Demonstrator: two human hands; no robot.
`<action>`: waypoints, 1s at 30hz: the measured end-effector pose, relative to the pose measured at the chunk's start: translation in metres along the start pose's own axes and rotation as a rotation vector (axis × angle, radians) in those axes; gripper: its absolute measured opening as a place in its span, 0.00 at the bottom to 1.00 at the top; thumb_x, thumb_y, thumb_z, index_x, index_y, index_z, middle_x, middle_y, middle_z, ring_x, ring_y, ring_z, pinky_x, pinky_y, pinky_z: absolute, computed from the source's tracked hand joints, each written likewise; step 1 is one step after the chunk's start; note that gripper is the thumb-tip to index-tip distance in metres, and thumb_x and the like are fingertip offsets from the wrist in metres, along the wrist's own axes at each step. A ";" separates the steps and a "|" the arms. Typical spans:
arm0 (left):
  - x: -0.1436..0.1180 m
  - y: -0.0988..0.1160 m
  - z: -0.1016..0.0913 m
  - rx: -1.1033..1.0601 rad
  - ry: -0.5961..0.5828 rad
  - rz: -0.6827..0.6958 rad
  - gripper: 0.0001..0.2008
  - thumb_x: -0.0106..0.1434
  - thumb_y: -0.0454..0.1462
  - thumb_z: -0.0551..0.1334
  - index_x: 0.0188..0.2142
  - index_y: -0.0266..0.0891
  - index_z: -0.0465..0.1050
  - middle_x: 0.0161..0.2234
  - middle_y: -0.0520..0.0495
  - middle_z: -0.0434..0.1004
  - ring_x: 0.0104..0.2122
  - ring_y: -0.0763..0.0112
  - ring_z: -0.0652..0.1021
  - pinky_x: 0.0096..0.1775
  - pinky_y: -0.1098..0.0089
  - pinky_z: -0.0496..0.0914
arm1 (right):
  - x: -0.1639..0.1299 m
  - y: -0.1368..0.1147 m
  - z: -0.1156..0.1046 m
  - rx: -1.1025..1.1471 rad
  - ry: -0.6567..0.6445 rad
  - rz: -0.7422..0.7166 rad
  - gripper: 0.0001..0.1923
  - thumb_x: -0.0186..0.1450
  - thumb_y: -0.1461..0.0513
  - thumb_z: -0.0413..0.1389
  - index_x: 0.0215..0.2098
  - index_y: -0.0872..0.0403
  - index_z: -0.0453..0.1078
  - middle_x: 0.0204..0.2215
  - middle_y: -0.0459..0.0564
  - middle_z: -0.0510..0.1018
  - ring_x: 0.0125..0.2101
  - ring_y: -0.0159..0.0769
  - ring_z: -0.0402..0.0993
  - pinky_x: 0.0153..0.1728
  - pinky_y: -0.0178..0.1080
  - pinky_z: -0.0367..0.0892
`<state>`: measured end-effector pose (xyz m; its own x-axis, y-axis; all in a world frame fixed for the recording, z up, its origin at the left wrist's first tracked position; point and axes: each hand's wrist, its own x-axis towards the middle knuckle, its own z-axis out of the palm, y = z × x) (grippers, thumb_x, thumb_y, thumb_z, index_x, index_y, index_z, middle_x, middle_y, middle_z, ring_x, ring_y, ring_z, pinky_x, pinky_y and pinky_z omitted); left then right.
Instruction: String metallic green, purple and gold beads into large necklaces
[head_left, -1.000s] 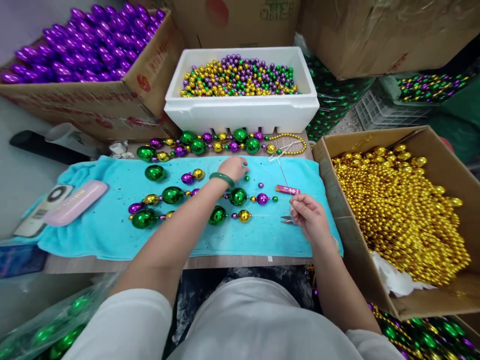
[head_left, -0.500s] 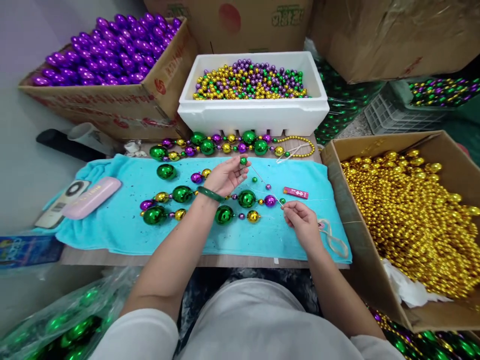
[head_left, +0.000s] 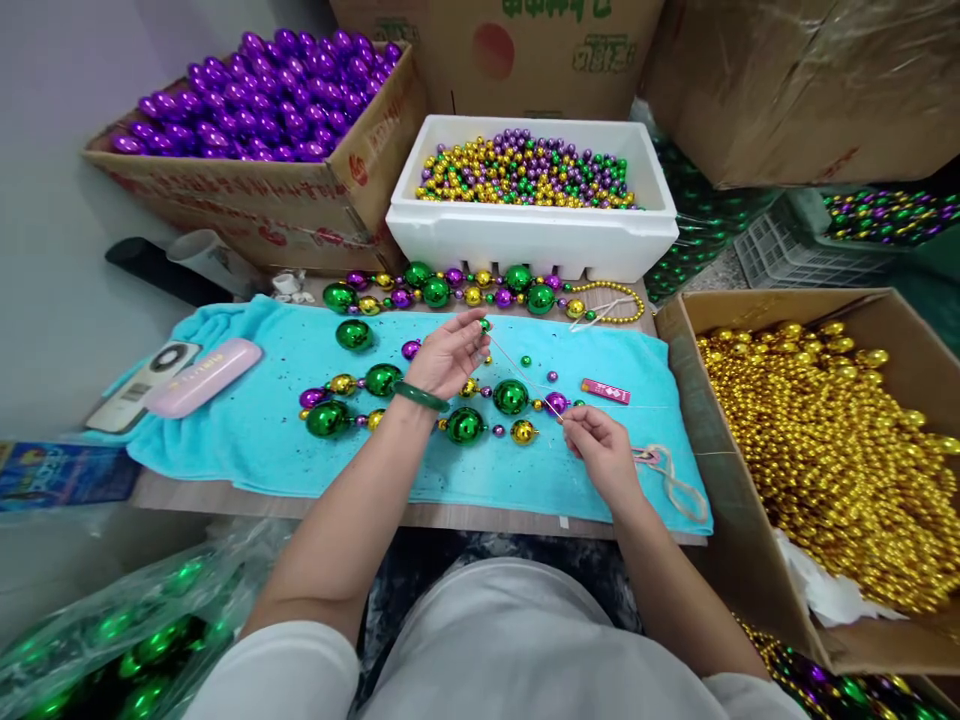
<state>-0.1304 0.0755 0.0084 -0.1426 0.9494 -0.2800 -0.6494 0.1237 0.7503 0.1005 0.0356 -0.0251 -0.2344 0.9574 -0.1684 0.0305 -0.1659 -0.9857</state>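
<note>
My left hand (head_left: 450, 355), with a green bangle (head_left: 421, 395) at the wrist, pinches a small green bead (head_left: 485, 325) over the towel. From that bead a thin pale thread (head_left: 517, 370) slants down to my right hand (head_left: 600, 445), whose thumb and forefinger are closed on it. Below and behind the left forearm lie strung beads, among them a large green ball (head_left: 511, 397), a purple ball (head_left: 556, 403) and a gold ball (head_left: 523, 431). A loose small green bead (head_left: 526, 360) and a small purple bead (head_left: 553, 376) rest between the hands.
A turquoise towel (head_left: 480, 475) covers the table. Behind it stand a white foam box (head_left: 532, 240) of small beads and a carton (head_left: 247, 205) of purple balls. To the right is a carton (head_left: 720, 480) of gold beads. A pink case (head_left: 206, 377) lies left.
The camera view has shifted, so the table's contents appear further right. Both hands keep their pinches and sit slightly further left over the towel; the thread now bends more.
</note>
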 end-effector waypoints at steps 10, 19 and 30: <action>-0.003 0.000 -0.012 0.071 -0.029 0.101 0.18 0.52 0.28 0.66 0.42 0.40 0.74 0.30 0.54 0.74 0.28 0.80 0.75 0.31 0.77 0.70 | 0.000 0.002 0.006 -0.004 -0.012 -0.004 0.10 0.54 0.56 0.58 0.26 0.55 0.69 0.14 0.40 0.63 0.16 0.26 0.56 0.18 0.32 0.52; -0.006 0.017 -0.025 0.712 -0.082 0.278 0.19 0.56 0.37 0.64 0.49 0.43 0.72 0.41 0.46 0.76 0.36 0.71 0.75 0.36 0.70 0.70 | 0.002 0.010 0.008 0.062 0.007 0.032 0.11 0.55 0.55 0.59 0.30 0.54 0.69 0.17 0.42 0.68 0.18 0.27 0.61 0.18 0.31 0.55; 0.040 0.050 -0.098 1.785 0.328 -0.004 0.18 0.47 0.36 0.67 0.40 0.35 0.77 0.42 0.38 0.77 0.48 0.50 0.74 0.51 0.59 0.65 | 0.008 0.006 0.005 0.094 0.007 0.050 0.12 0.53 0.55 0.61 0.29 0.54 0.68 0.17 0.42 0.69 0.17 0.26 0.60 0.17 0.31 0.54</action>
<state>-0.2420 0.0910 -0.0239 -0.4114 0.8866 -0.2112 0.8117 0.4618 0.3577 0.0937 0.0407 -0.0320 -0.2277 0.9490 -0.2181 -0.0491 -0.2349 -0.9708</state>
